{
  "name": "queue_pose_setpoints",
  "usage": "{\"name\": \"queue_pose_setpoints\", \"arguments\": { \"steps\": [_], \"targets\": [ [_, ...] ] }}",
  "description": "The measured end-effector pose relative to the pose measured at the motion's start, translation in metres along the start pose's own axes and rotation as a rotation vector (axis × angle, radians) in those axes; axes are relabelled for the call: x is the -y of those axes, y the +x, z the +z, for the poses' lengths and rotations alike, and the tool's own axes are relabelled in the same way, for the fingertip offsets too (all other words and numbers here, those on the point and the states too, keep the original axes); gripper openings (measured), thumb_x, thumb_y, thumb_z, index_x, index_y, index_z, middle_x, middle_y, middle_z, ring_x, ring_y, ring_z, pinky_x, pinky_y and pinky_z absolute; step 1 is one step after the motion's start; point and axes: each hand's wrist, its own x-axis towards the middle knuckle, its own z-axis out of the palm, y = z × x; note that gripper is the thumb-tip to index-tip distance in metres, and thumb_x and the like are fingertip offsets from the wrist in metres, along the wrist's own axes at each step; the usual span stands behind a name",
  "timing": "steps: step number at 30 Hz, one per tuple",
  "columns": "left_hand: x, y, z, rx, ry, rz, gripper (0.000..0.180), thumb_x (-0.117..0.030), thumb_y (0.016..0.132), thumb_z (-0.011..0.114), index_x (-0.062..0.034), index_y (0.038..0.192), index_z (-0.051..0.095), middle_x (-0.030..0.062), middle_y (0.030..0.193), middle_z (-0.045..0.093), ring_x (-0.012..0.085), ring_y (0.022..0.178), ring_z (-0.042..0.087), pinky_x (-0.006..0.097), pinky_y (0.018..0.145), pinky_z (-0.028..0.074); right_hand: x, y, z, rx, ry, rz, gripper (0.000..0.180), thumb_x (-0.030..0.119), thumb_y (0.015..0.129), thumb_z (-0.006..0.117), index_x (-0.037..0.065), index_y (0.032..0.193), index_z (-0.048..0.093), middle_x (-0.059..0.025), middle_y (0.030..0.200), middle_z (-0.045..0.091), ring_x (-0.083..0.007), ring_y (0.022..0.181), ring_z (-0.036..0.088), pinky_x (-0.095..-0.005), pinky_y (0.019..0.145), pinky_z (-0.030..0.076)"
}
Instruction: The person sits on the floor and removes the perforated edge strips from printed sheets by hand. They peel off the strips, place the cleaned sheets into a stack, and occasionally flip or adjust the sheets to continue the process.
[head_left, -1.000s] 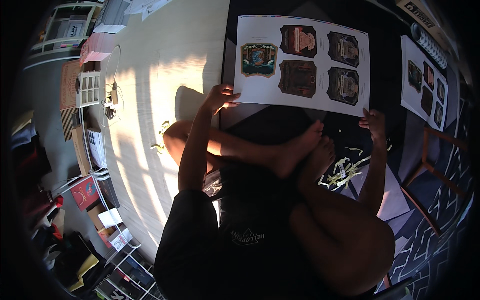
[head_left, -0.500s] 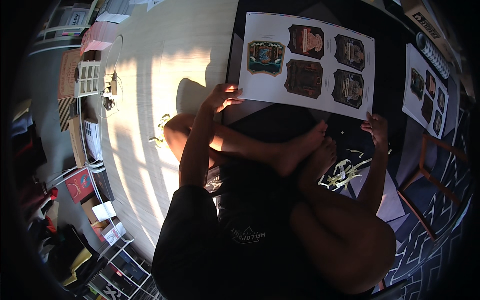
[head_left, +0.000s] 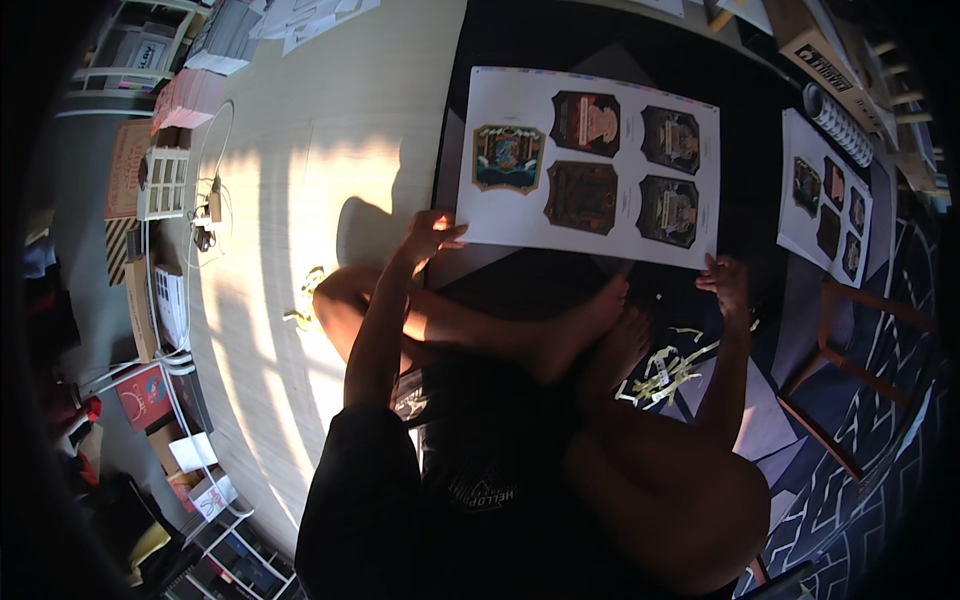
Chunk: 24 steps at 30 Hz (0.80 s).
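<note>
Fingers of the left hand pinch the near left corner of a white printed sheet, while those of the right hand pinch its near right corner. It is over the dark mat, its left side close to the mat's left edge; whether its far side rests there cannot be told. Five label-shaped designs cover it, with a coloured strip along its far edge. Nearer the person, bare feet lie close to a tangle of yellowish strips. Toward the mat's right side lies another printed sheet, near a white coil and a cardboard box. Beyond the mat's left edge, sunlight falls on pale floor.
</note>
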Motion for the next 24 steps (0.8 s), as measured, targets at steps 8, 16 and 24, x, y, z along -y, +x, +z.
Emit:
{"name": "queue_pose_setpoints", "arguments": {
  "steps": [8, 16, 24],
  "targets": [
    [-0.006, -0.002, 0.003, -0.001, -0.047, -0.060, 0.028, -0.011, 0.090, 0.075, 0.0072, 0.108, 0.063, 0.0161, 0.102, 0.067, 0.0282, 0.088, 0.072, 0.039, 0.080, 0.062, 0.005, -0.014, 0.002, 0.020, 0.091, -0.016, 0.026, 0.022, 0.099, 0.066, -0.003, 0.093, 0.064, -0.0167, 0.086, 0.069, -0.0253, 0.074, 0.073, -0.0365, 0.065, 0.063],
    [-0.016, -0.009, 0.010, 0.005, 0.034, -0.113, 0.032, -0.012, 0.089, 0.077, 0.0035, 0.110, 0.058, 0.0172, 0.103, 0.066, 0.0302, 0.086, 0.072, 0.041, 0.079, 0.063, -0.003, -0.021, 0.010, 0.009, 0.410, 0.074, 0.023, 0.022, 0.091, 0.075, 0.003, 0.095, 0.064, -0.0145, 0.092, 0.072, -0.0265, 0.088, 0.073, -0.0400, 0.080, 0.060],
    [-0.029, -0.016, 0.024, -0.027, -0.017, -0.170, 0.025, -0.008, 0.085, 0.078, -0.0018, 0.099, 0.059, 0.0112, 0.091, 0.067, 0.0275, 0.079, 0.073, 0.038, 0.074, 0.063, 0.001, -0.021, 0.016, -0.084, 0.435, 0.098, 0.017, 0.014, 0.092, 0.073, 0.003, 0.093, 0.060, -0.0119, 0.087, 0.070, -0.0238, 0.077, 0.073, -0.0371, 0.073, 0.062]
  ]
}}
